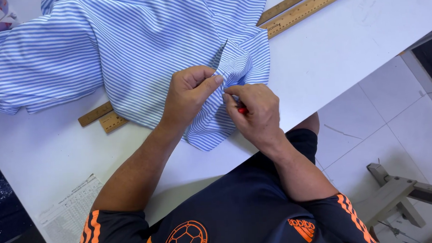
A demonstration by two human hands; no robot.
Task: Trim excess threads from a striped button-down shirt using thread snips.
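White worktop (348,43), carrying all. Blue-and-white striped shirt (125,47), spread across it, over two wooden rulers (308,5). My left hand (188,96), fingers pinching a raised shirt fold. My right hand (254,112), fingers clenched on a small red tool (242,110), touching that fold.

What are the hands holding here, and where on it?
Both hands, left hand and right hand, pinch a raised fold of the blue-striped fabric near its edge. The right also grips a small red object, mostly hidden.
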